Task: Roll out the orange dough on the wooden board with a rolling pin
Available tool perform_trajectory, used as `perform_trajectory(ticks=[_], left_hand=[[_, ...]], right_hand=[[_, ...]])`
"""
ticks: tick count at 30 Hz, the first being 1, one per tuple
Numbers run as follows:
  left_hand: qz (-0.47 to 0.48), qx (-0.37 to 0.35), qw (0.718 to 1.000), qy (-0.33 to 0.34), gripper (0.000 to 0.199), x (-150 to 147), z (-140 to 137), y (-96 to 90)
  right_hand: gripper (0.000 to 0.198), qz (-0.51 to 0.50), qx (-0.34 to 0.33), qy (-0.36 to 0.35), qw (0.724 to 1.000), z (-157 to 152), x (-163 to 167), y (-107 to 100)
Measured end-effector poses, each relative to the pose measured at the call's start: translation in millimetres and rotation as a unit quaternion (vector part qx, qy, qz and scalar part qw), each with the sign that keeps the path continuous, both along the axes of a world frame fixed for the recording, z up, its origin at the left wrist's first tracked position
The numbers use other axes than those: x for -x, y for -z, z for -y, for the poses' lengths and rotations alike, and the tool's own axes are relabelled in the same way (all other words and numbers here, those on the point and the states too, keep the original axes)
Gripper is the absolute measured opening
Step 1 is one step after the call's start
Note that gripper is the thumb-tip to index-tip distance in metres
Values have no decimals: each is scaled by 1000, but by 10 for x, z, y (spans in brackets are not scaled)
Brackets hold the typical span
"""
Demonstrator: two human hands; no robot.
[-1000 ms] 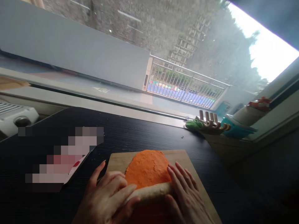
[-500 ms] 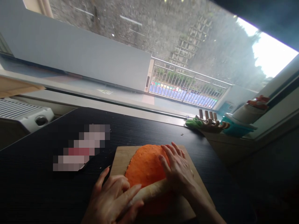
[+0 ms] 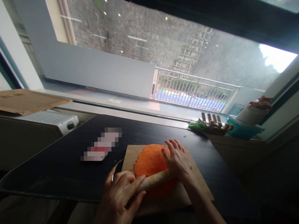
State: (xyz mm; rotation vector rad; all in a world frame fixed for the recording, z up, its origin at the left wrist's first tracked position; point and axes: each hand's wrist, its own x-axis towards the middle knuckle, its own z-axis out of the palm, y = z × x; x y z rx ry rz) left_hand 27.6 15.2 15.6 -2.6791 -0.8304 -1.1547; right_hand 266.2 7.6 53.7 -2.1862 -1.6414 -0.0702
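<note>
A flat, round sheet of orange dough (image 3: 149, 160) lies on a wooden board (image 3: 201, 187). Across its near part rests a pale wooden rolling pin (image 3: 155, 180), set at a slant. My left hand (image 3: 121, 194) holds the pin's left end, which sits between thumb and forefinger. The palm of my right hand (image 3: 177, 160) presses on the pin's right part, its fingers stretched forward past the pin over the dough's right edge. That hand hides the pin's right end.
The dark table (image 3: 70, 177) carries a blurred-out flat object (image 3: 102, 146) left of the board. By the window sill are a green cloth (image 3: 196, 125), a brown rack (image 3: 212, 123) and a teal container (image 3: 244, 129). A radiator (image 3: 67, 124) stands at left, cardboard (image 3: 35, 101) above it.
The view has shifted, so the scene's left side shows more. Both hands stay on the rolling pin, which still lies across the near part of the dough.
</note>
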Motion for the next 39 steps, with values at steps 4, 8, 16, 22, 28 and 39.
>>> perform_trajectory(ticks=[4, 8, 16, 22, 28, 39], left_hand=[[7, -6, 1000, 2, 43, 16, 42, 42], [17, 7, 999, -45, 33, 25, -36, 4], [18, -20, 999, -42, 31, 66, -24, -29], [24, -31, 999, 17, 41, 33, 158, 58], [24, -2, 999, -39, 36, 88, -14, 71], [30, -28, 999, 4, 41, 128, 164, 76]], right_hand=[[49, 12, -52, 7, 999, 88, -6, 40], [49, -7, -41, -11, 999, -332, 12, -26], [51, -10, -21, -52, 998, -349, 45, -47], [53, 19, -65, -21, 997, 270, 6, 92], [53, -13, -51, -21, 998, -294, 64, -41], [56, -24, -28, -31, 999, 173, 20, 48]])
